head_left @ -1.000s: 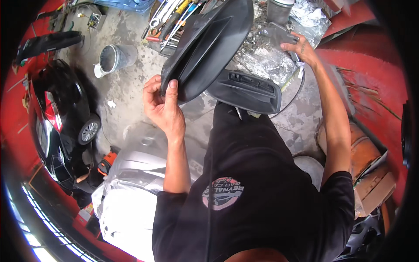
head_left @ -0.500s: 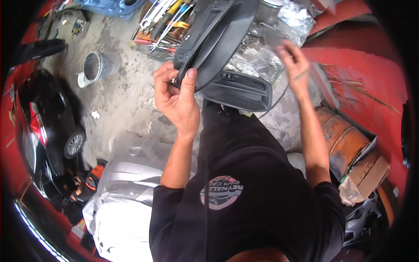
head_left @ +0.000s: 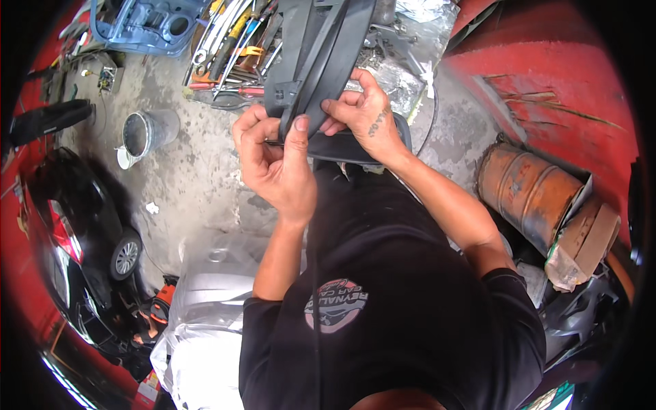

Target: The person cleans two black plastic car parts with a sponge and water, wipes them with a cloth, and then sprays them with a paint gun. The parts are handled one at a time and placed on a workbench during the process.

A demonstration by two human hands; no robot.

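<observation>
A long black plastic car trim panel [head_left: 307,65], with curved edges and a slot along it, is held up in front of me. My left hand [head_left: 281,160] grips its near end, thumb on one face and fingers round the other side. At its right edge my right hand [head_left: 369,117] is closed on the same panel, thumb and fingers curled against it. Below and behind lies a second black plastic panel [head_left: 352,147] near my legs, partly hidden by my right hand and the held panel.
Wrenches, pliers and screwdrivers [head_left: 232,51] lie heaped beyond the panel, left of a cluttered silvery surface [head_left: 403,68]. A bucket [head_left: 147,133] and a black car [head_left: 78,239] are at left. Rusty orange drum [head_left: 523,188] and red wall [head_left: 540,82] stand right. Plastic-wrapped item [head_left: 212,273] sits nearby.
My right hand has come in from the right and taken hold of the panel's edge. The left hand keeps its grip. The view has shifted slightly.
</observation>
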